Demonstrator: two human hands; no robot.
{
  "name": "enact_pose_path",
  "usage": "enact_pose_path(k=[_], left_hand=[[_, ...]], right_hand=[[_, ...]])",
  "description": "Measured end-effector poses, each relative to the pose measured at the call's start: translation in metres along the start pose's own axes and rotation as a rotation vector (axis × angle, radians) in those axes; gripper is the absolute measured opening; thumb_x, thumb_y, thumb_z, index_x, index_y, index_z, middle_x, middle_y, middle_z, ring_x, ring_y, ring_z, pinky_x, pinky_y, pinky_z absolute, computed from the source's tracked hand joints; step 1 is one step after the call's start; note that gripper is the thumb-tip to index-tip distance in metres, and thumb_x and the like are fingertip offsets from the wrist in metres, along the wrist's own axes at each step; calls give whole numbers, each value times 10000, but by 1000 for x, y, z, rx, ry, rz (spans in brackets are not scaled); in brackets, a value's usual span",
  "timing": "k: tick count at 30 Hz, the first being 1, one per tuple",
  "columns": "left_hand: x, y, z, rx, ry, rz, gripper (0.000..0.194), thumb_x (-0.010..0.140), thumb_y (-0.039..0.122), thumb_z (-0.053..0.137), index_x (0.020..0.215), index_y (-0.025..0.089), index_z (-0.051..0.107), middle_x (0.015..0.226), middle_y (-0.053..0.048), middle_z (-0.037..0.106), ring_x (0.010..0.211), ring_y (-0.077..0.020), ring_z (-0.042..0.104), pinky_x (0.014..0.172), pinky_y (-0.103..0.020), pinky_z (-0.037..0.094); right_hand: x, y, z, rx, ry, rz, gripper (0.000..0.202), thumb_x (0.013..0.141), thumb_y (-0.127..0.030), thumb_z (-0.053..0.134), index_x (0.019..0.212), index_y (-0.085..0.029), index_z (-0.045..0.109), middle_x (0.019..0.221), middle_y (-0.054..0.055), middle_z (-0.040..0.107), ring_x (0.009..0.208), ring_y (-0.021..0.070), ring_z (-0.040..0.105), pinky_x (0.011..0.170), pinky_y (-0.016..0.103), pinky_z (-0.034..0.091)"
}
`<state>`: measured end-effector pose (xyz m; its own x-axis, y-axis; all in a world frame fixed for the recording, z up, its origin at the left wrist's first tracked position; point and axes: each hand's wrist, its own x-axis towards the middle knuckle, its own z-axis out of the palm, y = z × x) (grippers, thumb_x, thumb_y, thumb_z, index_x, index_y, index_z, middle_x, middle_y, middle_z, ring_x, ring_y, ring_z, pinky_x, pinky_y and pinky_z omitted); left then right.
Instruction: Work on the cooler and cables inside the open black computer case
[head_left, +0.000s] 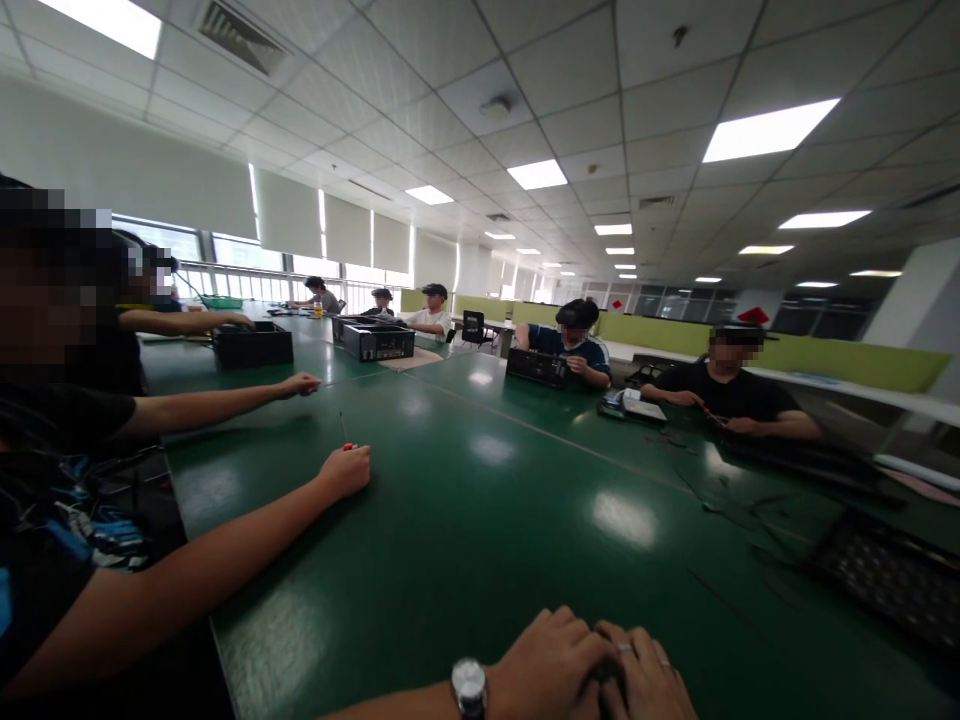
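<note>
At the bottom edge of the head view, my left hand point(551, 665), with a silver watch point(469, 686) on its wrist, lies close against my right hand point(646, 670), which has rings on its fingers. The fingers of both hands are bent and pressed together around something small and dark between them, too hidden to name. Both hands are low over the green table point(480, 540).
At left, a person's hand point(349, 470) holds a screwdriver point(343, 430). Black computer cases point(375, 340) stand farther back, with people working around the table. A dark keyboard-like panel point(892, 580) and loose cables point(772, 515) lie at right.
</note>
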<state>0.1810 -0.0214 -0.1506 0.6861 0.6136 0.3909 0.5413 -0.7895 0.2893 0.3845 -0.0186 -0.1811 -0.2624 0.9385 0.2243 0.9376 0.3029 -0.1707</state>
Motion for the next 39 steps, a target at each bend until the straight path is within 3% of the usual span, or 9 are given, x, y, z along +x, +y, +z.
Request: enact_pose_path(k=[9,21,29,39], left_hand=[[-2,6,-10,8,-62,-6,301,924,296,524,1216,233,488,1171,-43,624,1043,-214,547,850,-335,418],[-4,6,-6,14,-50,-4,311,931,286,528,1234,237,478,1182,-43,618,1069,-215,537,870,-337,411],[-4,6,-9,4,-27,12,310,924,287,526,1228,240,485,1157,-32,626,1052,-210,543,850,-327,403],[-4,5,-9,4,-44,13,289,931,284,528,1212,225,507,1166,-45,625,1068,-215,539,871,-336,409]], right_hand=[[-4,7,11,75,98,-25,487,870,-252,418,1286,-121,634,1186,163,658,1106,294,636,930,427,535],[-6,7,8,127,124,-30,468,922,-290,366,1275,-130,630,1202,159,656,1129,273,636,954,405,527],[-7,6,12,194,238,-9,453,917,-303,380,1268,-136,614,1169,158,630,1113,288,614,972,436,514],[-5,9,15,268,149,-43,465,931,-314,359,1257,-106,617,1221,180,645,1166,285,618,1008,420,512]])
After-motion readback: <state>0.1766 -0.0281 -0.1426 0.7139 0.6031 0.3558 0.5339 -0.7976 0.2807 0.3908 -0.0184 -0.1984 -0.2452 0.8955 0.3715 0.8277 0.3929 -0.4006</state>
